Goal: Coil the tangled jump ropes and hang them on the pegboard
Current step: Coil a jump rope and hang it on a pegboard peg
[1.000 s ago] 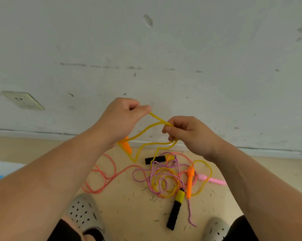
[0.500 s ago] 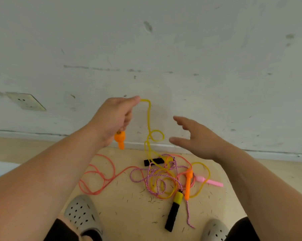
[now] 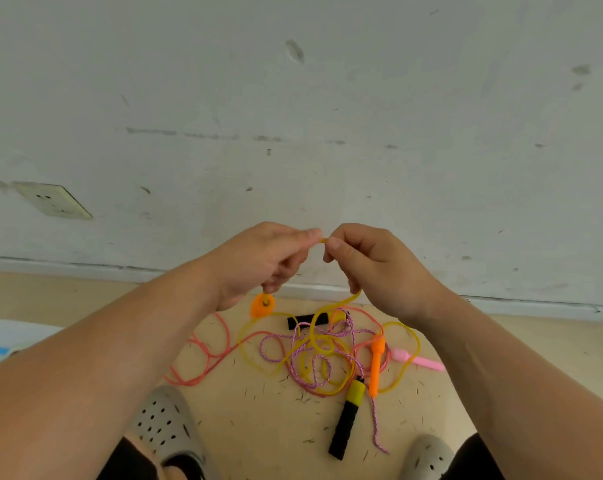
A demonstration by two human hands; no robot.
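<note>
My left hand (image 3: 262,261) and my right hand (image 3: 373,268) are raised close together, both pinching the yellow jump rope (image 3: 322,240) between thumb and fingers. One orange handle (image 3: 262,306) of that rope dangles under my left hand. From my right hand the yellow rope drops into a tangle on the floor (image 3: 321,355), mixed with a pink-and-white braided rope (image 3: 303,365) and a salmon rope (image 3: 206,355). The other orange handle (image 3: 375,365), a pink handle (image 3: 418,359) and a black-and-yellow handle (image 3: 348,417) lie in the pile. No pegboard is in view.
A scuffed white wall (image 3: 328,116) with a socket (image 3: 52,199) stands straight ahead, its baseboard just behind the ropes. My grey perforated shoes (image 3: 165,427) sit on the wooden floor on both sides of the pile. A second black handle (image 3: 307,320) lies near the wall.
My right hand was open and apart from the rope; it has moved up and left and now pinches the yellow rope beside my left hand. The left hand stays raised.
</note>
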